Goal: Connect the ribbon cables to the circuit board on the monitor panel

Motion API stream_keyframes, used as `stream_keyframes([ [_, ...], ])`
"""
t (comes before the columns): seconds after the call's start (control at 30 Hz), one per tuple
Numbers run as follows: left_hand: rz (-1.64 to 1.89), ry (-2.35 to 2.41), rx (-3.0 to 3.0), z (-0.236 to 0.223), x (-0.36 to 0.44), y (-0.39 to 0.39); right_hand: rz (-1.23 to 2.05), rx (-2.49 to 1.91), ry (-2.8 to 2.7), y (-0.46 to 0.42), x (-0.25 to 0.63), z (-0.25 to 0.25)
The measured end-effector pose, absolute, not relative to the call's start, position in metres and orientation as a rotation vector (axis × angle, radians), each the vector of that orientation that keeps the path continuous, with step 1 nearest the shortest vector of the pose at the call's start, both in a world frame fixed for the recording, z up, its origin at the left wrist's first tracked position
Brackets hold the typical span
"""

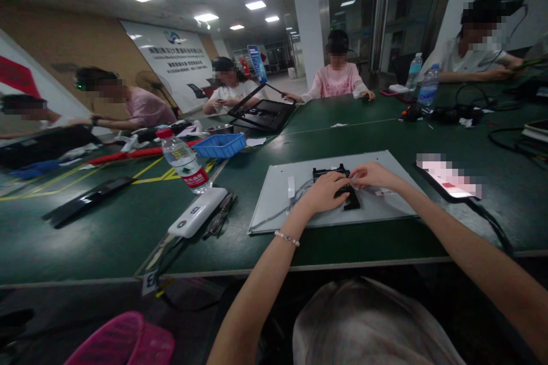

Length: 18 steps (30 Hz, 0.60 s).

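A flat light-grey panel (274,188), like the back of a screen, lies on the table in front of me. On its middle sits a black bracket (353,199), partly covered by my hands. My left hand (327,191) rests over the bracket, thumb and fingers apart. To its right, my right hand (368,175) is closed in a pinch at the bracket; what lies between its fingertips is too small to make out. A thin grey cable (280,214) runs from the panel's lower left corner to beneath my left hand.
Left of the panel are a white power bank (197,214), glasses (220,217), a water bottle (184,162) and a blue tray (220,145). A lit phone (449,179) with a cable lies right. Several people sit around the table; a black frame (265,114) stands beyond.
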<state>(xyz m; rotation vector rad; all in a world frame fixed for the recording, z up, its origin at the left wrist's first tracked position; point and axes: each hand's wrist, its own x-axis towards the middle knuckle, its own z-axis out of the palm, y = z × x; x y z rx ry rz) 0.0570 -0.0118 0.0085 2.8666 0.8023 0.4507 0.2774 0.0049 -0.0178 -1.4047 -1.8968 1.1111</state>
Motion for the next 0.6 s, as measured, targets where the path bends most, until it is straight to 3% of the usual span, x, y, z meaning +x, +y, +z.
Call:
stream_keyframes([
  [0.33, 0.528, 0.792, 2.857, 0.010, 0.055, -0.011, 0.971, -1.380, -1.814, 0.006, 0.278, -0.013],
  [0.6, 0.639, 1.328, 2.800, 0.038, 0.015, 0.020, 0.885, -1.370, -1.790, 0.002, 0.275, -0.005],
])
